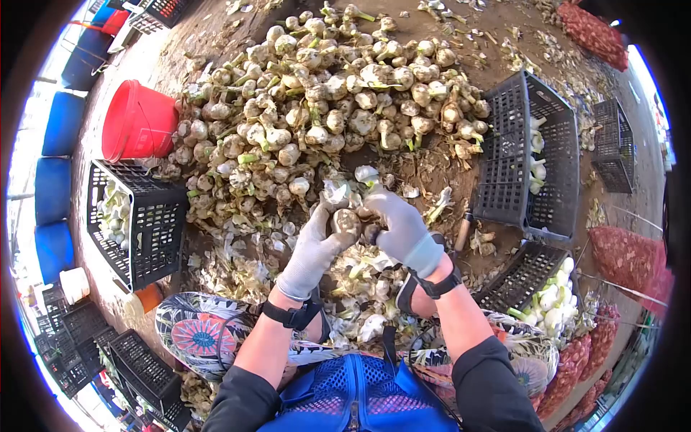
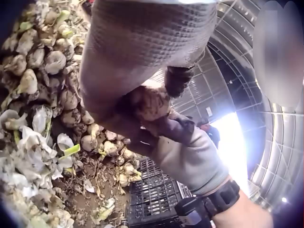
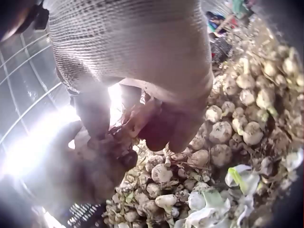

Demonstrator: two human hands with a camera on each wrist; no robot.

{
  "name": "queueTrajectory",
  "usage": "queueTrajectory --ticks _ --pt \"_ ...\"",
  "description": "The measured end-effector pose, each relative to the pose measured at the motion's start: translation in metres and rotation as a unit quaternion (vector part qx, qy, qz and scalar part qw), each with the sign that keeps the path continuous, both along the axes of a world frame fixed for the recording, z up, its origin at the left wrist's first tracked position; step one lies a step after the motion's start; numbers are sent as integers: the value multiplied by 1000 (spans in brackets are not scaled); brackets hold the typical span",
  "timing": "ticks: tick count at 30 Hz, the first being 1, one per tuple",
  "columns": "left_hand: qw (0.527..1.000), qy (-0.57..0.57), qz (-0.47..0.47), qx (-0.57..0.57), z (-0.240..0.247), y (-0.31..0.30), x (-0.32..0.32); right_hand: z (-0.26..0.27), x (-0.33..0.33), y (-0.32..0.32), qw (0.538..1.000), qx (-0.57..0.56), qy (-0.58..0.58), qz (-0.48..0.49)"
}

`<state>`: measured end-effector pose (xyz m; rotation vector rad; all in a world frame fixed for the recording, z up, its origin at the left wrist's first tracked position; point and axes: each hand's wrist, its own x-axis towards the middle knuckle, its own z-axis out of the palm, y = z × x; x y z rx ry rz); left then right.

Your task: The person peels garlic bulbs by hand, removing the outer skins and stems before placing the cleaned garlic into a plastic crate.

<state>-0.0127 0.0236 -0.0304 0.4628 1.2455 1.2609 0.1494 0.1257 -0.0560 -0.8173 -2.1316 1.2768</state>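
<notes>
A garlic bulb [image 1: 346, 223] with dirt-stained skin sits between both gloved hands, over the front edge of a big garlic pile [image 1: 338, 86]. My left hand [image 1: 314, 252] grips the bulb, its thumb along the near side. From the other side my right hand [image 1: 403, 227] has its fingers curled in and pinches the bulb's outer skin. In the left wrist view the bulb [image 2: 152, 103] shows partly behind the left fingers. Papery skin [image 3: 140, 116] stands between the right thumb and fingers in the right wrist view. White peelings [image 1: 360, 270] lie below the hands.
Black crates with cleaned garlic stand at left [image 1: 155, 230] and right [image 1: 533, 277]. Another black crate [image 1: 504, 169] lies tipped at the upper right, beside a wooden handle [image 1: 464, 232]. A red bucket [image 1: 140, 122] leans by the pile. Red mesh sacks [image 1: 626, 263] line the right side.
</notes>
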Motion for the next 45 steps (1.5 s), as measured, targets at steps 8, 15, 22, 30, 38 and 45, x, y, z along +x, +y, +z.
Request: queueTrajectory --ticks 8,15,22,30,38,45 --pt "972 232 -27 10 25 -17 22 -13 39 13 959 -43 22 -278" --pt "923 373 -36 86 12 -27 32 -1 20 -38 960 -200 121 -151" --pt "878 463 -44 114 31 -33 34 11 21 -37 960 -173 -2 -222" --pt "823 537 -122 143 31 -37 26 31 21 -16 970 236 -41 -34" --pt "955 295 -18 34 38 -37 28 -32 66 -26 934 -268 38 -231" --pt "926 347 -6 150 14 -39 35 48 8 -50 927 -313 -104 -177"
